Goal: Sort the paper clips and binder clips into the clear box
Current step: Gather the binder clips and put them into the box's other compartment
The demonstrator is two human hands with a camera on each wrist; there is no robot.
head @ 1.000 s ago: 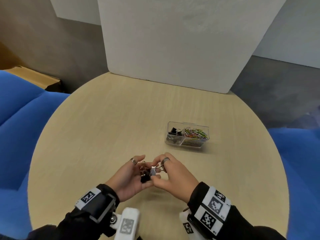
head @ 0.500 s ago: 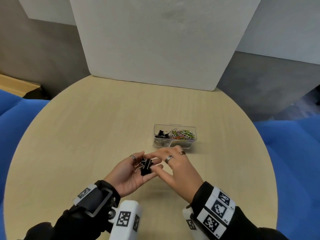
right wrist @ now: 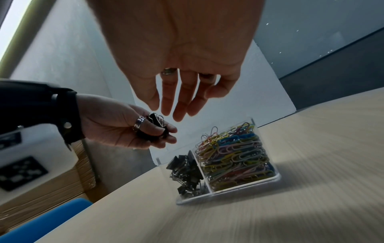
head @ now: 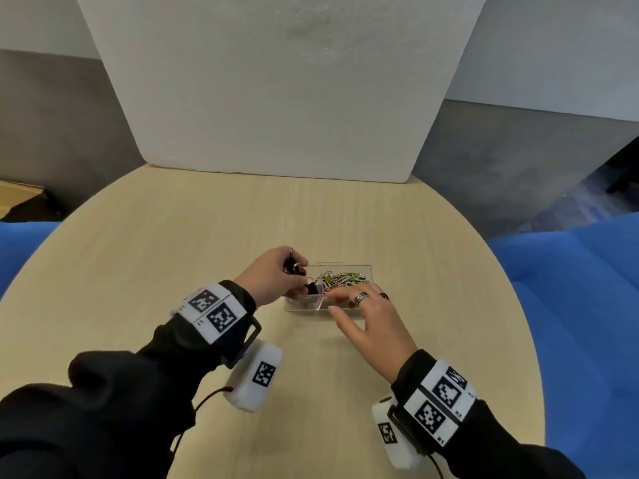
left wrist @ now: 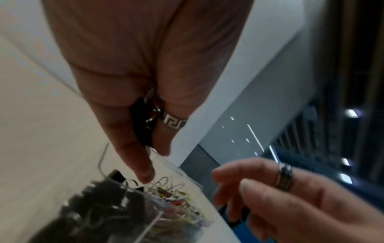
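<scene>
A clear two-compartment box point(head: 366, 271) point(right wrist: 268, 178) sits mid-table. Its left compartment holds black binder clips point(right wrist: 185, 171) point(head: 313, 288); its right one is full of coloured paper clips point(right wrist: 234, 154) point(head: 342, 279). My left hand point(head: 276, 274) point(right wrist: 124, 131) hovers just over the box's left end, fingers curled round a bunch of black binder clips point(right wrist: 155, 125) point(left wrist: 143, 125). My right hand point(head: 363, 305) point(right wrist: 178, 102) is open with fingers spread, hanging over the box's near right side and holding nothing.
The round wooden table point(head: 173, 254) is backed by a white board point(head: 276, 98) at its far edge. Blue seats point(head: 581, 288) flank the table on both sides. A cardboard box point(right wrist: 41, 189) stands beyond the left edge.
Both hands have moved forward from the near table to the box. The right hand let go of the clips and spread open; the left hand carried the binder clips over the left compartment.
</scene>
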